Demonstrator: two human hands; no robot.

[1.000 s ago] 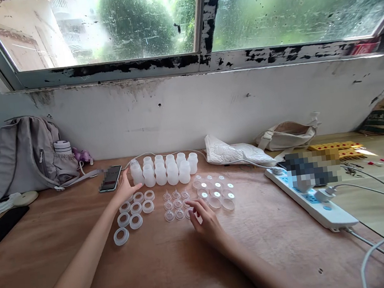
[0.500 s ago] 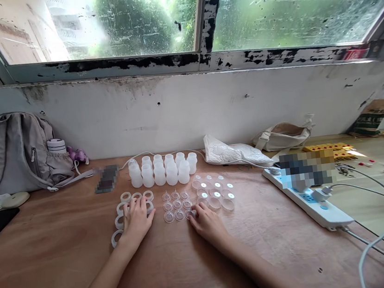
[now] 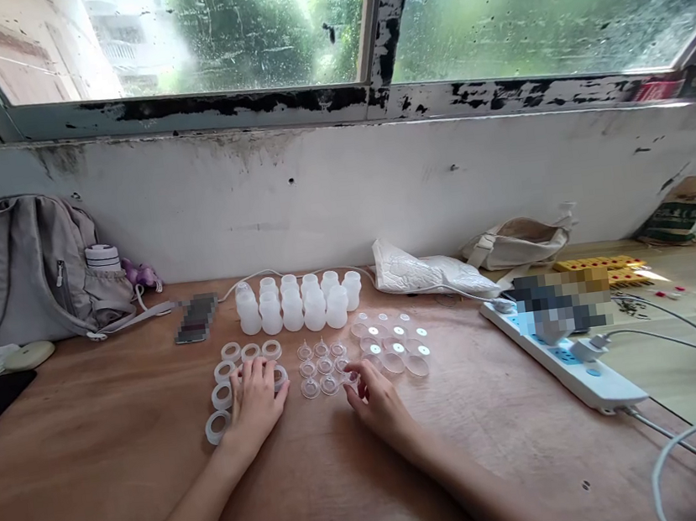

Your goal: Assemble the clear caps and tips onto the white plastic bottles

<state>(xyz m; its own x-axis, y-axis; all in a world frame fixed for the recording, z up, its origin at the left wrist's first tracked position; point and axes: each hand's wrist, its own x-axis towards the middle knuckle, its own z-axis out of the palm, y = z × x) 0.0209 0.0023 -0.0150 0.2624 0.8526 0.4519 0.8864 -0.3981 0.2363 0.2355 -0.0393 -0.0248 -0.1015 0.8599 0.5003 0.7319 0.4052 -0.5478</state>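
Head view: both hands on the wooden table [image 3: 124, 457], among small plastic parts

Left hand [image 3: 257, 405] lies flat, fingers spread, covering the white rings [image 3: 231, 352]; nothing is grasped. Right hand [image 3: 378, 400] pinches a clear nipple [image 3: 351, 380] at the right end of the clear nipple rows. White bottles [image 3: 293, 305] stand behind; clear caps [image 3: 397, 347] lie to the right

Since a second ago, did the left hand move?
Yes. The left hand came back toward the person, away from the bottles it was reaching near, and now lies on the rings.
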